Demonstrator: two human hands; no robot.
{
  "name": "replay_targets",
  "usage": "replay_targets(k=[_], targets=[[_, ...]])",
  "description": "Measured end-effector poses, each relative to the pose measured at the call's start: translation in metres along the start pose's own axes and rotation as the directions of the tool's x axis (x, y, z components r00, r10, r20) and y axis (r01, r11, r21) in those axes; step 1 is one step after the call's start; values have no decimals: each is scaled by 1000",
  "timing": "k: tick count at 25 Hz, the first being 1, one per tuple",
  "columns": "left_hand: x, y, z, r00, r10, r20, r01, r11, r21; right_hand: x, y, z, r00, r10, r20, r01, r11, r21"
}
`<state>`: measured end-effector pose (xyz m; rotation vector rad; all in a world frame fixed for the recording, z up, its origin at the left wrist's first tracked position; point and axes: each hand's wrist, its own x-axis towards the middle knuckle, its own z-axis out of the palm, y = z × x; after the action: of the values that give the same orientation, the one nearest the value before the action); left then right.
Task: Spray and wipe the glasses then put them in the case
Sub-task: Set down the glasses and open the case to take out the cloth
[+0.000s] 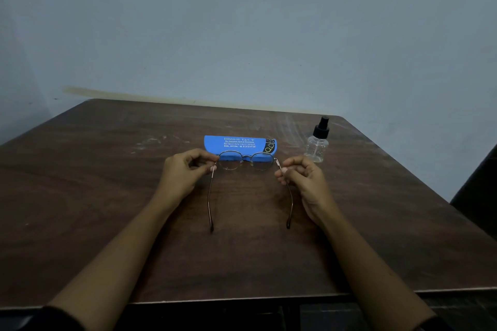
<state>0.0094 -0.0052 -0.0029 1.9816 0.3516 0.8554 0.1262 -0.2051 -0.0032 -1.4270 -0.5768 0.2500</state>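
Glasses [243, 161]: frame centre, temples unfolded toward us.
Our left hand [183, 173]: pinching the left temple hinge.
Our right hand [302, 177]: pinching the right temple.
Case [239, 144]: blue, closed, just behind.
Spray bottle [317, 141]: right of centre.

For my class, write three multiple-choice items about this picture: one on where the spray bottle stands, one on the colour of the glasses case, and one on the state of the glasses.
1. Where does the spray bottle stand relative to the glasses case?
A. To its right
B. On top of it
C. To its left

2. What colour is the glasses case?
A. Red
B. Blue
C. Black

3. What state are the glasses in?
A. Folded inside the case
B. Lying untouched on the table
C. Unfolded, held by both hands

Answers: 1 A, the bottle stands apart, right of the case. 2 B, its shut lid is bright blue. 3 C, the left hand and right hand each pinch a temple near its hinge.
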Motion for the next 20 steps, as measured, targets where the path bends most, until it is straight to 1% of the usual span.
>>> replay_targets(k=[11,20], targets=[[-1,-1,-2,999,-51,20,50,998,24,0,1,3,1000,5,-4,-6,986,-168],[-4,2,-5,999,-42,35,39,996,76,-1,-2,2,1000,10,5,-9,978,-206]])
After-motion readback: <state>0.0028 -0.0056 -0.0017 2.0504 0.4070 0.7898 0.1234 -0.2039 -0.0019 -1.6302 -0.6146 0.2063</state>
